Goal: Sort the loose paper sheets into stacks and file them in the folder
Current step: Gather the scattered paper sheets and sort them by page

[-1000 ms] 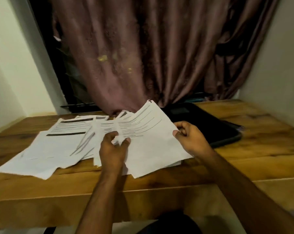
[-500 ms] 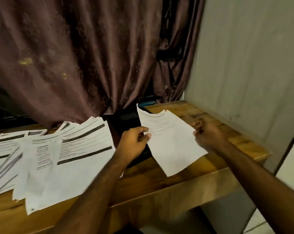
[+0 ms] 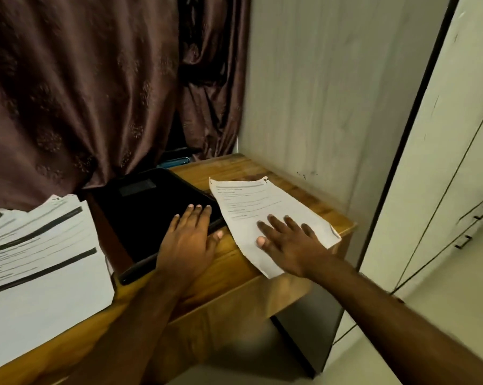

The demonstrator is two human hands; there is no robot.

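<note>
1. Done: 1 sheet [image 3: 265, 218] lies at centre right on the table [image 3: 234, 262], right hand [image 3: 287, 240] spread flat on it.
2. Left: pile [image 3: 37, 259] at left unsorted; folder [image 3: 151, 215] shut, left hand [image 3: 189, 240] flat on its edge.

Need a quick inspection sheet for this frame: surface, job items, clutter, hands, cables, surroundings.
Surface: wooden table, right end beside a wall.
Job's things: single sheet flat at the right end; loose sheets spread at left; black folder closed between them.
Clutter: blue object behind the folder, unclear.
Grippers: left hand flat on the folder's near corner; right hand flat on the single sheet.
Cables: nothing seen.
Surroundings: brown curtain, pale cabinet at right.
</note>
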